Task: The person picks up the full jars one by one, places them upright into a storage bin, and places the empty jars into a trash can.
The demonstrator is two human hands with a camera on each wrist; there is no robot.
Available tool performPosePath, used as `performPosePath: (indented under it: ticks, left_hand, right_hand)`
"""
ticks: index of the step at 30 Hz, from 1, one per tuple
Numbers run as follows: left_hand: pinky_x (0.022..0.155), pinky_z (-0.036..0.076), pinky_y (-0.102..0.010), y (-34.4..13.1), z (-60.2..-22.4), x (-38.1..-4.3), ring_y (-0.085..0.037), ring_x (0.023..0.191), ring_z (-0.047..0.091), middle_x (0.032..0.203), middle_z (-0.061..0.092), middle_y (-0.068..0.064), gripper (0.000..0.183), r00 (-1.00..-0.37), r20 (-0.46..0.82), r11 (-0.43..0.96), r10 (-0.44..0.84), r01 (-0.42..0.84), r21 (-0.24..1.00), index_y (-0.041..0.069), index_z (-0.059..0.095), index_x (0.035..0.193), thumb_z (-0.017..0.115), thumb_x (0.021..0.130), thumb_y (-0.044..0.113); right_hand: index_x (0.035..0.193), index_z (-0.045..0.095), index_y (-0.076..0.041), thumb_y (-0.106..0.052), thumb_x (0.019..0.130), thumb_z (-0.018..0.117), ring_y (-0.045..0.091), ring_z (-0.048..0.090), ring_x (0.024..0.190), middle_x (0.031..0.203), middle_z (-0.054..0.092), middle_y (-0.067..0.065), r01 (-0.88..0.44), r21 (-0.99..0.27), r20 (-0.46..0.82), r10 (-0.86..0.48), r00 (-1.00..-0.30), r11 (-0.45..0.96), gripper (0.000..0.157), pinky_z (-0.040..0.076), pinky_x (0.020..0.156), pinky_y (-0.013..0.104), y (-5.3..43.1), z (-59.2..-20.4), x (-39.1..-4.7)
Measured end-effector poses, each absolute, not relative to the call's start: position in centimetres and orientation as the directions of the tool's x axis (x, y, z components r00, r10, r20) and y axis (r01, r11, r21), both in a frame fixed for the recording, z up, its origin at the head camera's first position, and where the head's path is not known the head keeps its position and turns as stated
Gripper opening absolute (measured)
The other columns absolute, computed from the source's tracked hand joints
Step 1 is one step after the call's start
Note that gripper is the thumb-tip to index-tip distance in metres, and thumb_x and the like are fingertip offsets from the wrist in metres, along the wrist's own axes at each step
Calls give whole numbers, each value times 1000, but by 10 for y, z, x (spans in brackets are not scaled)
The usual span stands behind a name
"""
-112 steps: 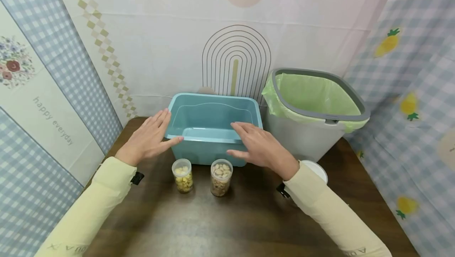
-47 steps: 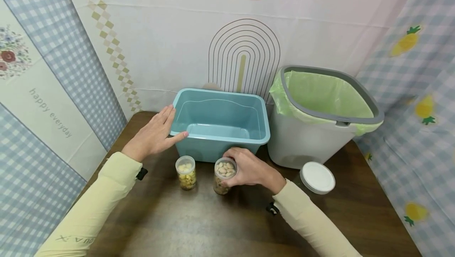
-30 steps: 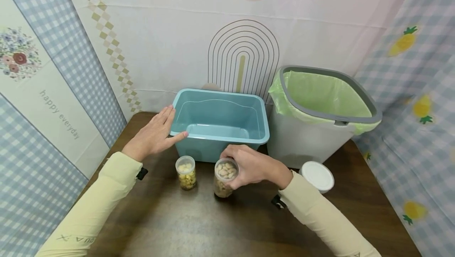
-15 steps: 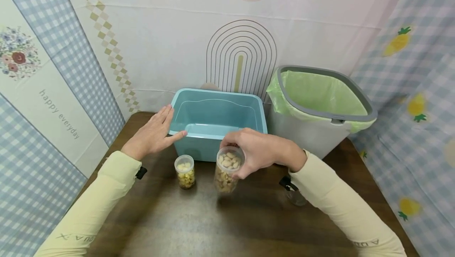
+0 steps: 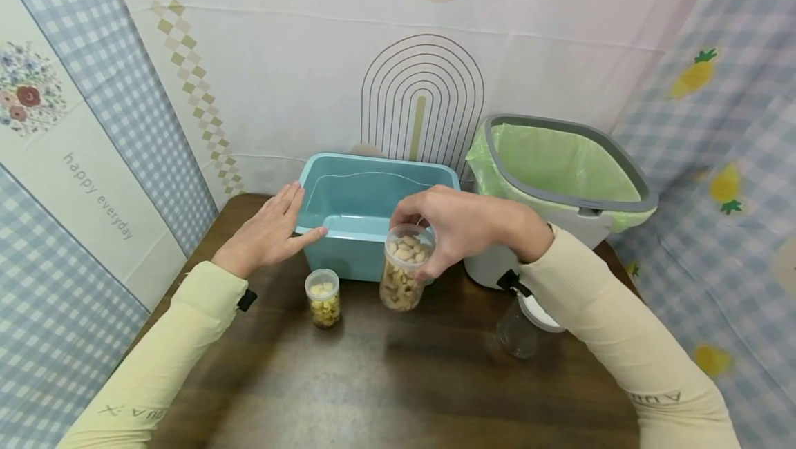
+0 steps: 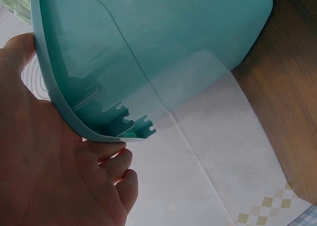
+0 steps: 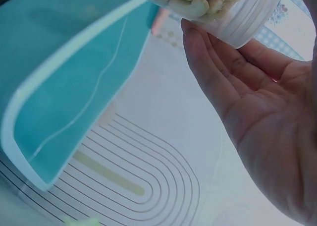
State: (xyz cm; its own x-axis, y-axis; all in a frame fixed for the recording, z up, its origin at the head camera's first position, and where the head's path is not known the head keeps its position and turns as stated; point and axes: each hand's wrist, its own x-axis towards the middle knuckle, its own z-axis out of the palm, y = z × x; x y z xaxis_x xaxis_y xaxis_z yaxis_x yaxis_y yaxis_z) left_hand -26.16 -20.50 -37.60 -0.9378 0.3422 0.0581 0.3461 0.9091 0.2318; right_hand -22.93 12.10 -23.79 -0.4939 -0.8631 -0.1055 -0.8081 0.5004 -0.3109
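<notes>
Left hand (image 5: 264,236) touches blue tub (image 5: 342,255), fingers straight, thumb spread; right hand (image 5: 463,224) grips nut jar (image 5: 399,287), fingers curled.

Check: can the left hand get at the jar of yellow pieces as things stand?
Likely yes: the left hand is at the blue bin, and nothing visible lies between it and the jar of yellow pieces standing on the table.

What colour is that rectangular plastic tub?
The rectangular plastic tub is teal-blue, clearest in the head view.
</notes>
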Motion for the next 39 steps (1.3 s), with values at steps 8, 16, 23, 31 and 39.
performPosePath:
  ticks: [8,16,23,31,39]
  left_hand:
    - [123,11,-52,-204,-376,-260,-34,153,3,164,1,-19,101,-937,63,906,344,349,241,-2,5,155,32,92,73]
    - [123,11,-52,-205,-375,-261,-34,153,3,164,1,-18,102,-939,61,909,340,344,235,-2,5,154,32,92,74]
    - [123,11,-52,-204,-374,-261,-33,153,2,164,0,-17,102,-941,48,910,335,336,242,-1,4,155,32,91,74]
    - [124,10,-52,-205,-373,-258,-33,153,1,164,0,-17,102,-943,45,911,330,331,245,-1,4,155,33,91,74]
    - [124,10,-52,-202,-374,-256,-33,153,1,164,-2,-17,102,-943,31,912,332,329,246,-1,2,155,31,91,74]
  right_hand:
    - [112,62,-22,-45,67,84,2,61,97,104,64,-14,-798,-264,-128,-840,-528,542,56,51,88,24,119,-210,-242]
    - [110,63,-22,-39,66,85,4,61,97,102,66,-13,-773,-267,-129,-817,-562,575,52,52,88,25,111,-184,-256]
    - [111,63,-20,-36,67,85,9,61,98,105,66,-7,-751,-265,-147,-795,-589,605,52,52,89,30,104,-175,-275]
    - [115,61,-16,-37,67,85,15,59,96,105,65,-1,-718,-246,-175,-759,-627,651,57,51,84,29,93,-178,-304]
    - [116,59,-16,-33,71,83,17,55,102,111,61,1,-650,-227,-238,-689,-685,725,53,48,89,32,90,-185,-334]
